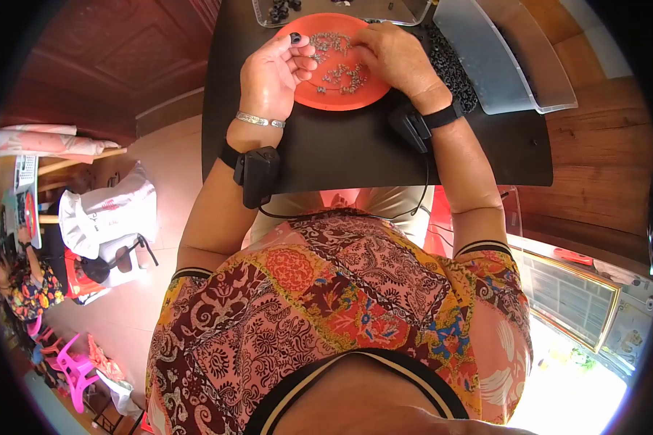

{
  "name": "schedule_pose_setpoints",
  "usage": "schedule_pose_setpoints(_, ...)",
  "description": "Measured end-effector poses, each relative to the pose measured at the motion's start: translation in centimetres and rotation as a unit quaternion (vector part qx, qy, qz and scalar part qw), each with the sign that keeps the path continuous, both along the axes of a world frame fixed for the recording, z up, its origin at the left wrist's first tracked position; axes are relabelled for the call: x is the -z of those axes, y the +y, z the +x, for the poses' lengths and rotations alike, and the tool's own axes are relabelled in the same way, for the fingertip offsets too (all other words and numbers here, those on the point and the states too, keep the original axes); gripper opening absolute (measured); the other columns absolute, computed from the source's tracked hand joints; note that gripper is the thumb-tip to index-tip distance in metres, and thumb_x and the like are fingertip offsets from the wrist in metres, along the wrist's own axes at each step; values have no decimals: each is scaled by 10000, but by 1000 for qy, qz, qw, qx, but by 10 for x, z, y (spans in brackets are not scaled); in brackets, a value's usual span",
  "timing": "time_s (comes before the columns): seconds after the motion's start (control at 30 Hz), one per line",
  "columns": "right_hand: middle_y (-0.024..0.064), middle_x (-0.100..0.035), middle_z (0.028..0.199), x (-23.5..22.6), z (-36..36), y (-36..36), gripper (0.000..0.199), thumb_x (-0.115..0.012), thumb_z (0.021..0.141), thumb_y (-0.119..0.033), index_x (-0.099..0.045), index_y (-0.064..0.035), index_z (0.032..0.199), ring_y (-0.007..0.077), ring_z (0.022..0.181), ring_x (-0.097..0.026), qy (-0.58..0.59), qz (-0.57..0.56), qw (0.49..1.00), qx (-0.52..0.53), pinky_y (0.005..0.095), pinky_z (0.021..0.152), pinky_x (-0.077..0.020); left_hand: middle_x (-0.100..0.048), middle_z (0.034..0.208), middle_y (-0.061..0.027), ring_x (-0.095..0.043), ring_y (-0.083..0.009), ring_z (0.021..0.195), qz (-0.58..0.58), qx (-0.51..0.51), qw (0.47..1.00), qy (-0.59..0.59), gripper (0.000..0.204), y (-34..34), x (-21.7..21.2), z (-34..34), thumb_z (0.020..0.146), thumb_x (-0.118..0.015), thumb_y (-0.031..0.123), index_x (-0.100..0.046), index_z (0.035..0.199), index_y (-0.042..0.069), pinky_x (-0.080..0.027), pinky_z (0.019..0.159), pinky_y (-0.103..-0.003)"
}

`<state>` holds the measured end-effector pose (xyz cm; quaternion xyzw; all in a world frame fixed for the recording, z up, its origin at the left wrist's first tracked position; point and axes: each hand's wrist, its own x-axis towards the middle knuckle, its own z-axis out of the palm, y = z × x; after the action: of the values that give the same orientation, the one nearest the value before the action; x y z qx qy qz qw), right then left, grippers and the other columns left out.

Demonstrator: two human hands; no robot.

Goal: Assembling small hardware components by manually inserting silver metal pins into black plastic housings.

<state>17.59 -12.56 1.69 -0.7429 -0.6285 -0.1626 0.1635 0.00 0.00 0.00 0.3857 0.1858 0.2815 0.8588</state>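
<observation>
A round orange-red plate point(341, 103) lies on the dark table, with many small silvery metal pieces point(347, 78) scattered in it. Over the plate's left rim, my left hand point(272, 76) is turned palm up. Its thumb and index finger pinch a small black part point(295, 38) with a round hole; the other fingers curl loosely. My right hand point(399, 58) reaches over the right side of the plate, back upward. Its fingertips are bent together down at the metal pieces, and whatever they hold is hidden.
A heap of small black parts point(450, 65) lies right of the plate, beside a translucent plastic bin point(479, 58). Beyond the plate stands a clear tray point(370, 10) with black parts. A cable point(305, 217) links my wrist devices. At far left are a white sack point(109, 210) and another person point(33, 290).
</observation>
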Motion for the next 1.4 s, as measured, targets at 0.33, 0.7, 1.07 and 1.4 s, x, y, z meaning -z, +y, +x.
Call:
schedule_pose_setpoints(0.33, 90, -643, 928, 2, -13, -1, 179, -614, 793, -161, -644, -74, 947, 304, 901, -599, 85, -73, 991, -68, 397, 789, -488, -635, 847, -104, -595, -200, 716, 3, 5, 1000, 4, 258, -5, -2, -1, 899, -505, 215, -613, 951, -14, -449, 658, -291)
schedule_pose_setpoints(0.7, 80, -657, 930, -2, -21, -1, 185, -601, 804, -175, -678, -96, 953, 282, 927, -610, 97, -38, 992, -65, 387, 828, -481, -637, 851, -101, -594, -206, 720, 6, 11, 1000, 0, 254, -5, -3, -2, 893, -510, 212, -617, 944, -12, -448, 666, -293)
schedule_pose_setpoints(1.07, 87, -652, 877, 12, -13, 5, 98, -601, 774, -134, -636, -67, 836, 289, 857, -626, 40, -39, 997, -61, 396, 744, -501, -638, 861, -99, -596, -201, 721, 5, 23, 1000, 8, 263, -7, -3, -1, 912, -496, 223, -615, 952, -8, -447, 664, -294)
schedule_pose_setpoints(1.4, 92, -643, 843, 3, -9, 4, 144, -606, 776, -123, -666, -92, 903, 286, 842, -620, 117, 52, 990, -58, 397, 752, -498, -635, 856, -99, -590, -196, 716, -3, 19, 1000, 4, 266, -8, -4, -4, 902, -509, 227, -614, 949, -13, -446, 665, -290)
